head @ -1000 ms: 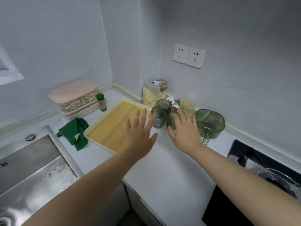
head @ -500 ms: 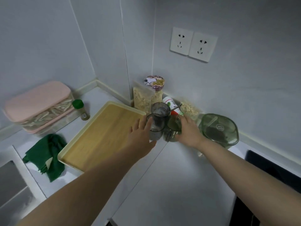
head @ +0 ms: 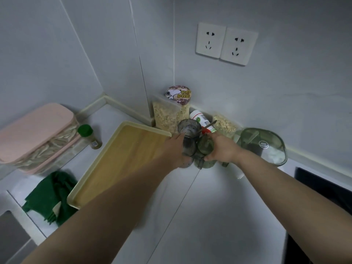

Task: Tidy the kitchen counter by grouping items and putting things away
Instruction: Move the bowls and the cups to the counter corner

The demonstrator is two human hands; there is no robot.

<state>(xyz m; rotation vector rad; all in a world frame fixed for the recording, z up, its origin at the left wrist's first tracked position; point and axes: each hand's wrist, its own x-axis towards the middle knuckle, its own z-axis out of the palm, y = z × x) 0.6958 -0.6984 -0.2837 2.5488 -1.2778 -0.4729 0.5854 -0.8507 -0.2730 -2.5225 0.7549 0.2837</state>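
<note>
1. Grey cup [head: 189, 147]: smoked, see-through, standing near the counter corner, just off the far right corner of the tray. Your left hand [head: 172, 149] is wrapped round its left side, fingers curled on the wall.
2. Green cup [head: 205, 145]: translucent, immediately right of the grey cup and touching it. Your right hand [head: 222, 149] is clasped round it from the right. Contents of both cups cannot be determined.
3. A second grey cup [head: 188, 127] stands directly behind the first, rim open.
4. White bottle [head: 202, 120] behind the cups carries a green round mark, a barcode-type label and a red band; the text is too small to read.
5. Round lid [head: 178, 94] in the corner shows a cartoon beagle and the word "DOG". It sits atop clear containers [head: 164, 117] filled with pale flakes. A further lot of the same flakes [head: 223, 123] lies right of the bottle.
6. Green lidded container [head: 261, 144] to your right bears a small round logo, unreadable.
7. Tray [head: 122, 157], wood-toned base with cream rim, lies left of the cups.
8. Spice jar [head: 89, 137], green cap, stands beyond the tray, beside a pink-lidded box [head: 36, 130] holding pale strips.
9. Green cloth [head: 50, 196] lies crumpled on the counter [head: 209, 216], near the tray's near corner.
10. Two wall sockets [head: 226, 43] are mounted above.
</note>
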